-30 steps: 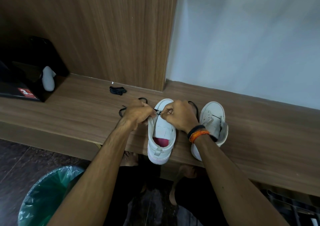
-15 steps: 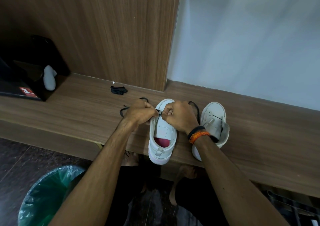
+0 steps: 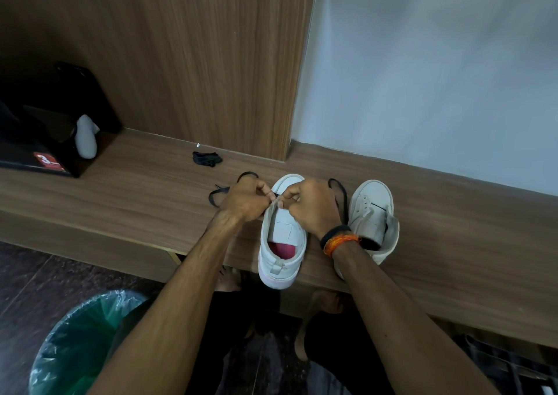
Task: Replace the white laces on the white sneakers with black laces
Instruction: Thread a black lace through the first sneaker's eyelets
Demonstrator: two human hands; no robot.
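Fingers of both hands, left and right, pinched a black lace at sneaker 1; threading looked barely begun, sneaker 2 seemingly unlaced.

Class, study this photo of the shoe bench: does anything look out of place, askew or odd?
Yes. The right-hand sneaker has its tongue flopped sideways and no lace showing, and the left sneaker's heel hangs over the bench edge. A small black bundle lies loose by the wood panel.

Dim, soft indoor light, deep shadow at far left, wide-angle bending at edges, focus mostly sharp.
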